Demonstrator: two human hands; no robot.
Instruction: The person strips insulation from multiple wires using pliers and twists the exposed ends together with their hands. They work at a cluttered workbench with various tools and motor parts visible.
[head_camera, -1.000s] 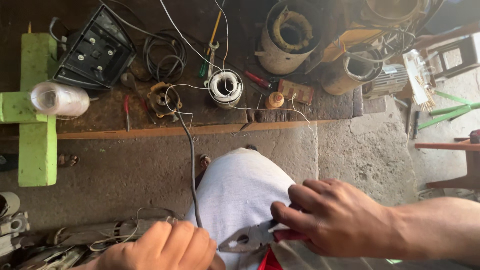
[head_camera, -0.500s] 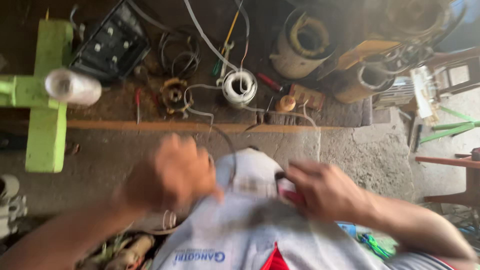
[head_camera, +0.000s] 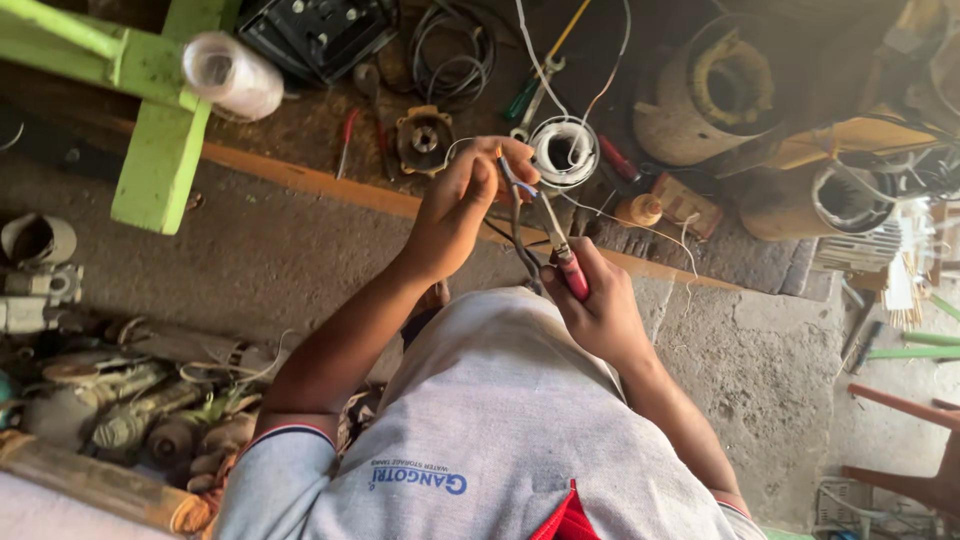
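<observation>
My left hand (head_camera: 462, 205) is raised in front of me, its fingers pinched on a dark cable (head_camera: 517, 235) near its stripped end. My right hand (head_camera: 597, 305) grips the red handles of a pair of pliers (head_camera: 556, 245), whose metal jaws point up to the cable end at my left fingertips. The cable hangs down between both hands toward my grey shirt. Just beyond the hands a coil of white wire (head_camera: 565, 152) and a small round motor part (head_camera: 424, 140) lie on the floor.
A green wooden frame (head_camera: 160, 130) with a white thread spool (head_camera: 232, 75) stands at top left. A black box (head_camera: 315, 30), screwdrivers, loose wires and motor housings (head_camera: 720, 90) lie at the top. Old motor parts (head_camera: 120, 410) are heaped at the left. An orange floor edge (head_camera: 330, 185) runs across.
Both hands have risen from my lap to chest height. My left hand now pinches the cable end, and the pliers' jaws have come up to it. The view has tilted.
</observation>
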